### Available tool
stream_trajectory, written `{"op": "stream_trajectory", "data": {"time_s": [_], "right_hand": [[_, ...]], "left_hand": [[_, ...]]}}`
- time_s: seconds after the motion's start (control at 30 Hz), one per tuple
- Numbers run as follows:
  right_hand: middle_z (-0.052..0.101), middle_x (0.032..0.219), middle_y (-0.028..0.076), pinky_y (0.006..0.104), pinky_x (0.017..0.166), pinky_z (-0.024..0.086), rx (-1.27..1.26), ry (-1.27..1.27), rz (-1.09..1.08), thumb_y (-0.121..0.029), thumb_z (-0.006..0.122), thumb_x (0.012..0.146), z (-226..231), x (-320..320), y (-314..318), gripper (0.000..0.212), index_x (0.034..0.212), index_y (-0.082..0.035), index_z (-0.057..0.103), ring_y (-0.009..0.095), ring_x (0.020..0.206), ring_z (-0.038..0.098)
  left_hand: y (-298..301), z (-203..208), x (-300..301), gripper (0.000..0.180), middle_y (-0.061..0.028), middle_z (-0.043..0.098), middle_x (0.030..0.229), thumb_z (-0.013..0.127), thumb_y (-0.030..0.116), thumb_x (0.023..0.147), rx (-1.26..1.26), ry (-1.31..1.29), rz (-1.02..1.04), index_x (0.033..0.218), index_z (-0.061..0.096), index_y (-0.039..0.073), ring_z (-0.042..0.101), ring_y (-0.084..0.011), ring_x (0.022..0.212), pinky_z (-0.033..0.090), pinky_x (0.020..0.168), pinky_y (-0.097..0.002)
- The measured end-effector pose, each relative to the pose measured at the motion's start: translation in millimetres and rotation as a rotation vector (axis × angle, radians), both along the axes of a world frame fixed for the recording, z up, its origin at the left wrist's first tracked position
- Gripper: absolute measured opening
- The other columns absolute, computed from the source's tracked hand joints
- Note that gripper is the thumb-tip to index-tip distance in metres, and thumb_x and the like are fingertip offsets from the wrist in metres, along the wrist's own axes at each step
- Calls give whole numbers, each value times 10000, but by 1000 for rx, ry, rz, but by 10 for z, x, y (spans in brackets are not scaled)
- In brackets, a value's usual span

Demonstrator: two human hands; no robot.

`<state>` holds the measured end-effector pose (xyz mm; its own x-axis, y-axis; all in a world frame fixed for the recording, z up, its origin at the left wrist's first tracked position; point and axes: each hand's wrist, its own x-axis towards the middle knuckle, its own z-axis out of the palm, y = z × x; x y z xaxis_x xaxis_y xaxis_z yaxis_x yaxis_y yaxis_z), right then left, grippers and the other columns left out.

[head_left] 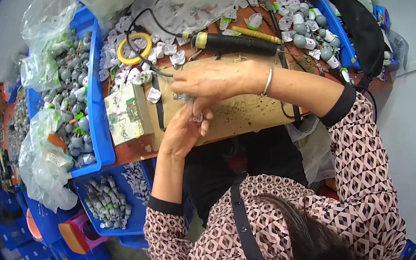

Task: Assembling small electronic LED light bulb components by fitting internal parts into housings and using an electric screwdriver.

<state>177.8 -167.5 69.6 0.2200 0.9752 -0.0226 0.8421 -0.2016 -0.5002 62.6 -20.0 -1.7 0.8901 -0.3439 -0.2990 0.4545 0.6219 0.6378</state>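
Note:
Over the brown cardboard sheet (247, 105), both of my hands meet. My right hand (214, 79), with a silver bangle at its wrist, is closed with its fingertips on a small grey part (181, 96). Just below it, my left hand (182, 129) has its fingers curled up against the same part. A small whitish piece (196, 119) shows among the left fingers; its kind is too small to tell. Near the left hand lies a loose white plastic shell (153, 95). Behind the right hand rests a black-handled tool (236, 43) with a black cord.
A blue bin (97, 92) of grey bulb-like parts stands left, beside a pale block (127, 114). Yellow tape (126, 60), white shells (130, 77) and a plastic bag (196, 0) lie at the back. More grey-and-white parts (301, 42) and a black pouch (370, 35) are at right.

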Motion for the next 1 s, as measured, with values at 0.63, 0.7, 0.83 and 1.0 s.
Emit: {"op": "stream_trajectory", "data": {"time_s": [0.63, 0.7, 0.83, 1.0], "right_hand": [[534, 1071, 156, 370, 836, 451, 300, -400, -635, -316, 640, 815, -256, 647, -687, 508, 1220, -61, 471, 309, 991, 550], [528, 1029, 147, 370, 750, 488, 503, -316, -510, -361, 601, 859, -13, 740, -610, 515, 1248, -80, 414, 261, 912, 562], [488, 847, 13, 213, 577, 412, 638, 744, -640, -387, 584, 888, 718, 337, -297, 633, 1377, -87, 316, 74, 679, 465], [501, 841, -13, 200, 570, 405, 1083, 926, -624, -350, 588, 895, 480, 388, -38, 461, 1235, -84, 428, 59, 679, 470]], "left_hand": [[-54, -132, -9, 313, -98, 601, 938, 459, 303, 957, -42, 35, 456, 1099, 524, 31, 613, -193, 728, 535, 669, -321], [-59, -117, -29, 318, -103, 599, 948, 460, 302, 957, -35, 34, 465, 1104, 520, 26, 613, -195, 725, 535, 664, -324], [-28, -150, -71, 341, -106, 587, 967, 457, 301, 959, -16, 20, 502, 1131, 500, 11, 613, -204, 721, 531, 654, -334], [-85, -134, -59, 357, -93, 574, 942, 461, 306, 957, -4, -5, 489, 1144, 485, 3, 613, -210, 737, 530, 662, -342]]}}
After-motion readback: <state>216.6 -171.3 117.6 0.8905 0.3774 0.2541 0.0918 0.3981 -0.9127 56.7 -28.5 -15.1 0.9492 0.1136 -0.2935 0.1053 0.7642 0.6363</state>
